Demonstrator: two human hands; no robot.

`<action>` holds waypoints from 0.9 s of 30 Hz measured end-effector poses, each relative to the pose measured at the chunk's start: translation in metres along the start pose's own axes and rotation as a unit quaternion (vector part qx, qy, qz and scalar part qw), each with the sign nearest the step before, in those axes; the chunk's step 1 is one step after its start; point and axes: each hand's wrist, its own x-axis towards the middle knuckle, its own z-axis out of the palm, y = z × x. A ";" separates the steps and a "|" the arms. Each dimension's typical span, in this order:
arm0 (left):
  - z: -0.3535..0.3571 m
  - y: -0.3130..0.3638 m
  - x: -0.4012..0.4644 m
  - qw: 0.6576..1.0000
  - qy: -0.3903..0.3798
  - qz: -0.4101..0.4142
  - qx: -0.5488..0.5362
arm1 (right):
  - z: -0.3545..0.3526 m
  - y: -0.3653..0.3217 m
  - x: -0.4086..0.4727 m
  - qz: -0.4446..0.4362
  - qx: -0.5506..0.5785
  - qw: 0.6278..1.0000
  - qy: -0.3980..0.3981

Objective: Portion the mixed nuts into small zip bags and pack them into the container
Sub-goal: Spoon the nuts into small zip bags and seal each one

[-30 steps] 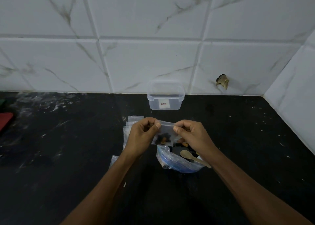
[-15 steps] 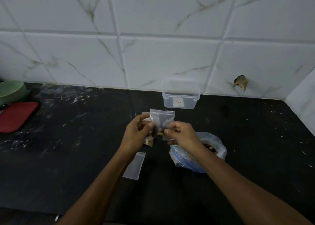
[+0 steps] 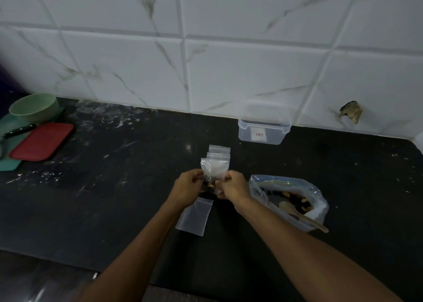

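My left hand (image 3: 188, 186) and my right hand (image 3: 232, 185) both pinch a small zip bag (image 3: 214, 169) with nuts in its bottom, held upright above the black counter. Behind it lies a stack of empty small zip bags (image 3: 219, 151). One more empty zip bag (image 3: 194, 217) lies flat under my left wrist. To the right sits the big open bag of mixed nuts (image 3: 289, 201) with a wooden spoon (image 3: 302, 215) resting in it. The clear plastic container (image 3: 263, 128) stands open against the wall.
At the far left are a green bowl (image 3: 33, 107), a red lid (image 3: 42, 141), a black-handled knife (image 3: 19, 131) and a teal board (image 3: 9, 164). The counter's front edge (image 3: 68, 259) runs across the lower left. A tiled wall closes the back.
The view has swung left, so the bowl and red lid come into sight. Both hands moved from the bag's top down to its lower part, where the nuts are.
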 end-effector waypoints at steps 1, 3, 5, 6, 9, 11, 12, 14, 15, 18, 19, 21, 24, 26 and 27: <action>0.001 -0.004 0.002 1.000 -0.008 -0.005 0.009 | 0.002 0.003 0.001 0.005 -0.009 1.000 0.004; 0.002 -0.009 0.004 0.999 -0.018 -0.011 0.032 | 0.005 0.008 0.003 0.015 -0.023 1.000 0.009; 0.004 -0.012 0.006 0.998 -0.019 -0.008 0.058 | 0.007 0.012 0.005 0.020 -0.037 0.999 0.014; 0.004 -0.013 0.006 0.997 -0.017 -0.005 0.068 | 0.008 0.013 0.005 0.020 -0.053 0.998 0.015; 0.006 -0.016 0.008 0.996 -0.016 -0.007 0.087 | 0.009 0.015 0.006 0.017 -0.119 0.992 0.023; 0.007 -0.016 0.007 0.995 -0.014 -0.010 0.102 | 0.009 0.016 0.006 0.020 -0.143 0.989 0.026; 0.006 -0.017 0.006 0.994 -0.013 -0.015 0.110 | 0.010 0.016 0.006 0.022 -0.150 0.988 0.028; 0.005 -0.018 0.005 0.992 -0.013 -0.025 0.122 | 0.010 0.015 0.005 0.023 -0.158 0.987 0.030; 0.005 -0.019 0.005 0.991 -0.012 -0.028 0.127 | 0.011 0.015 0.004 0.023 -0.160 0.986 0.032; 0.006 -0.017 0.001 0.989 0.000 -0.030 0.142 | 0.011 0.015 0.002 0.022 -0.166 0.985 0.036; 0.006 -0.017 0.000 0.990 0.007 -0.030 0.140 | 0.010 0.016 0.001 0.021 -0.163 0.986 0.036; 0.005 -0.018 -0.005 0.992 0.026 -0.042 0.119 | 0.009 0.019 -0.002 0.013 -0.163 0.986 0.038; -0.002 -0.023 -0.014 0.989 0.068 -0.073 0.110 | 0.007 0.021 -0.008 0.002 -0.174 0.983 0.059; -0.006 -0.028 -0.022 0.984 0.099 -0.095 0.115 | 0.005 0.020 -0.013 0.025 -0.183 0.981 0.050; -0.008 -0.029 -0.026 0.981 0.107 -0.110 0.118 | 0.004 0.019 -0.016 0.046 -0.189 0.980 0.029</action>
